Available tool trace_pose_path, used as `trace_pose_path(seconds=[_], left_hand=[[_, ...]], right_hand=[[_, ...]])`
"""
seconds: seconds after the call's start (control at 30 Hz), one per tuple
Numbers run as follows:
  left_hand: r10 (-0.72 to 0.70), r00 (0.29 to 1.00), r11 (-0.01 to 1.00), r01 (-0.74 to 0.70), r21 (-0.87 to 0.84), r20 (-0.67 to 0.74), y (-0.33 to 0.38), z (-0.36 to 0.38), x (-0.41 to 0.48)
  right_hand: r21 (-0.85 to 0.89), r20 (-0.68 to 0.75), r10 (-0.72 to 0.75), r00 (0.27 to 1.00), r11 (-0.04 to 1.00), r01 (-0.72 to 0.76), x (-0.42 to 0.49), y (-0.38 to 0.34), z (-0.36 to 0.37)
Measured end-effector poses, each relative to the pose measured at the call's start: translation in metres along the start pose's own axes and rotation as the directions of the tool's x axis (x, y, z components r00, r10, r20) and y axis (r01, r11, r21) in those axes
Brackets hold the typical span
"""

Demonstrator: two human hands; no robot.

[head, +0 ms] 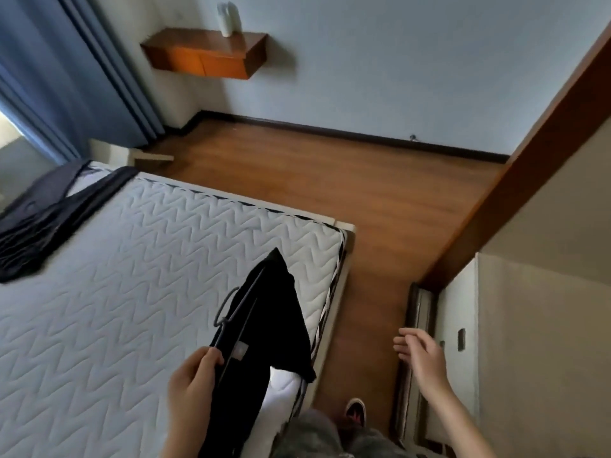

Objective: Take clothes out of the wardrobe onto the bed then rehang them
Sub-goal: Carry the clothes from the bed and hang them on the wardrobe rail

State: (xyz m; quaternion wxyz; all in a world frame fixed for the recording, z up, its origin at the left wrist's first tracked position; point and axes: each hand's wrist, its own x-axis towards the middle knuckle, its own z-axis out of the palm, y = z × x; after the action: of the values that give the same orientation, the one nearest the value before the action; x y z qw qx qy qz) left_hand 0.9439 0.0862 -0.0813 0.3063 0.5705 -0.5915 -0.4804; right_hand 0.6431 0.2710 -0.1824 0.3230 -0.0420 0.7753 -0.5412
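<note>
While gripping near the neck of a dark hanger (238,312), left hand (193,385) closed, thumb and fingers pinched on the hanger wire together with the black garment (264,328) draped over it. Garment held above the near corner of the bed (132,259), hanging down toward the lower edge of view; pale label visible just beside the thumb. Hook of hanger curving out to the left, over the quilted white mattress. Right hand (420,355) empty, fingers loosely spread and half-curled, reaching out over the wooden floor (330,166) toward the wardrobe (529,325) at right; not touching anything. Dark floor track of wardrobe visible just beside that hand. Second pile of dark clothes (43,219) lying on far left part of mattress, well apart from the held garment. Blue curtain (59,77) at upper left; wall-mounted wooden shelf (205,54) with a white object (228,19) on top. Shoe (355,409) visible at bottom, on floor between bed and wardrobe.
</note>
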Motion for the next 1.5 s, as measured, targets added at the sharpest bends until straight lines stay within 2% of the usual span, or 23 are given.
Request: trace_pose_path(seconds=[0.23,0.47,0.57,0.7,0.83,1.07,1.17,1.27,1.4,1.5], left_hand=[[-0.072,0.997,0.995,0.074,0.072,-0.037,0.031,0.068,0.075],[-0.121,0.993,0.983,0.121,0.135,-0.009,0.07,0.167,0.183],[-0.102,0.993,0.981,0.09,0.172,0.063,0.101,0.213,0.246],[-0.002,0.983,0.985,-0.03,0.169,0.186,0.168,0.274,0.329],[0.036,0.966,0.987,-0.075,0.143,0.256,0.229,0.348,0.402],[0.036,0.992,0.99,-0.052,0.133,0.124,0.29,0.485,0.53],[-0.015,0.999,0.993,0.011,0.115,0.029,0.309,0.533,0.572],[-0.116,0.991,0.993,0.118,0.03,-0.064,0.329,0.568,0.599],[-0.214,0.962,0.977,0.206,-0.059,-0.173,0.347,0.592,0.624],[-0.284,0.909,0.958,0.256,-0.13,-0.305,0.352,0.597,0.643]], right_hand=[[0.133,0.003,0.007,1.0,0.991,-0.008,0.116,-0.078,0.008],[0.057,0.07,-0.021,0.997,0.998,0.017,0.257,-0.133,0.016],[-0.002,0.074,-0.018,0.997,1.0,0.018,0.31,-0.17,0.008],[0.012,0.021,-0.05,0.999,0.999,0.049,0.37,-0.228,-0.01],[0.014,-0.037,-0.038,0.999,0.999,0.038,0.431,-0.268,-0.027],[0.017,-0.042,-0.025,0.999,1.0,0.026,0.598,-0.333,-0.043],[-0.038,0.039,-0.045,0.998,0.998,0.047,0.688,-0.383,-0.038],[-0.135,0.208,-0.055,0.977,0.987,0.085,0.766,-0.44,-0.022],[-0.235,0.441,-0.046,0.896,0.958,0.165,0.854,-0.514,0.026],[-0.259,0.584,-0.036,0.811,0.938,0.228,0.908,-0.558,0.083]])
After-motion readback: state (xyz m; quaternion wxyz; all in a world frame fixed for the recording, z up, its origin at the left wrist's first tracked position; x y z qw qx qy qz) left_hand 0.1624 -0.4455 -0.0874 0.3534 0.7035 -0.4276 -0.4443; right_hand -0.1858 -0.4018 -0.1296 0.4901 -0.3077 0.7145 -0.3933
